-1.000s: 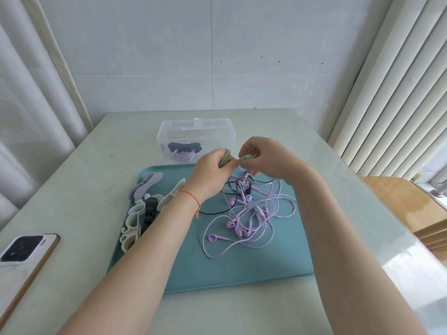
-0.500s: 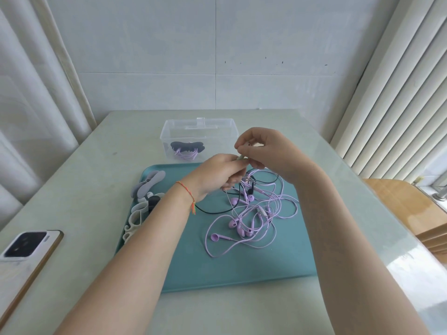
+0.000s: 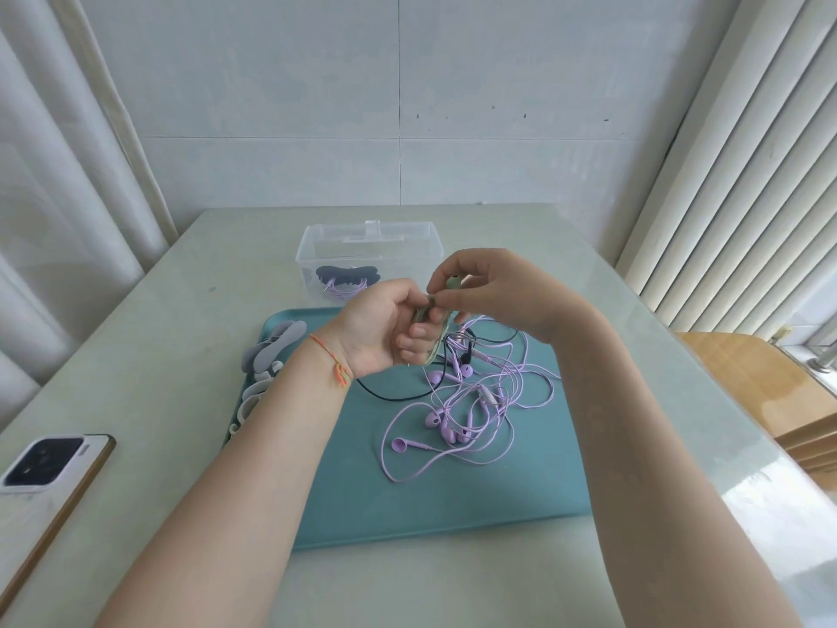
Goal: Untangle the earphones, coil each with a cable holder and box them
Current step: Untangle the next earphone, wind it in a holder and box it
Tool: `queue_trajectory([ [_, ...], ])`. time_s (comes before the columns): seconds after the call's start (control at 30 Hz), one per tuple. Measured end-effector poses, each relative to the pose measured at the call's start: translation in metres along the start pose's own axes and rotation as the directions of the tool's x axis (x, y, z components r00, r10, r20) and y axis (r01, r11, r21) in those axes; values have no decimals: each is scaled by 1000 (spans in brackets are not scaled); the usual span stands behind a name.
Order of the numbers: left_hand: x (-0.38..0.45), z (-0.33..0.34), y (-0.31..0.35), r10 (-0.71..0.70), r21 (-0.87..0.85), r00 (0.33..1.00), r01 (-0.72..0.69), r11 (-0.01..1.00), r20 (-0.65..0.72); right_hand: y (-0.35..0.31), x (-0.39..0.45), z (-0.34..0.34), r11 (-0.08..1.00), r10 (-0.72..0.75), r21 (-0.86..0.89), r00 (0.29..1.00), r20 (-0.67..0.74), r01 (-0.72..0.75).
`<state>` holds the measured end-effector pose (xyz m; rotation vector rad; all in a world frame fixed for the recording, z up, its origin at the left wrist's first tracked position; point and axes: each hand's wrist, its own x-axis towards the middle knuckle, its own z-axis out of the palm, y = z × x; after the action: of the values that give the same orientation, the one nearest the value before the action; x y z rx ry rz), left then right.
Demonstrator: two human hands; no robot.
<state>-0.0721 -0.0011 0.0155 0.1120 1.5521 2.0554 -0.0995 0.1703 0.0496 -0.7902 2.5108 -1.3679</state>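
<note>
Above the back of the teal tray (image 3: pixel 453 505), my left hand (image 3: pixel 385 333) grips a coil of green earphone cable (image 3: pixel 432 351), palm turned toward me. My right hand (image 3: pixel 489 287) pinches the green earbud end (image 3: pixel 452 282) of that cable right beside the coil. A tangle of purple earphones (image 3: pixel 471 410) lies on the tray below my hands, with a black cable (image 3: pixel 389 394) running through it. Grey and white cable holders (image 3: pixel 271 351) are piled at the tray's left edge. The clear box (image 3: pixel 369 247) behind the tray holds one coiled purple earphone in a dark holder (image 3: pixel 346 277).
A phone (image 3: pixel 45 460) lies face down at the table's left front edge. A wooden chair (image 3: pixel 761 383) stands to the right of the table. Curtains hang on both sides and a tiled wall stands behind.
My left hand has rolled palm-up with the green coil in it. My right hand lifted slightly and now pinches the earbud end over the coil.
</note>
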Motion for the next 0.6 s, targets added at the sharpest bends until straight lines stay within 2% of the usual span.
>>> queue_trajectory([
  [0.13, 2, 5, 0, -28, 216, 987, 62, 974, -161, -2, 2, 8, 988, 24, -150, 1000, 5, -23],
  [0.23, 2, 8, 0, 6, 264, 971, 59, 963, -241, -1, 4, 15, 983, 11, -183, 999, -30, -17],
  [0.43, 5, -1, 4, 104, 275, 890, 25, 961, -443, 2, 4, 15, 995, 31, -95, 999, -12, -32],
  [0.6, 3, 9, 5, 132, 351, 884, 39, 936, -449, -2, 5, 21, 999, 34, -41, 998, 53, -32],
])
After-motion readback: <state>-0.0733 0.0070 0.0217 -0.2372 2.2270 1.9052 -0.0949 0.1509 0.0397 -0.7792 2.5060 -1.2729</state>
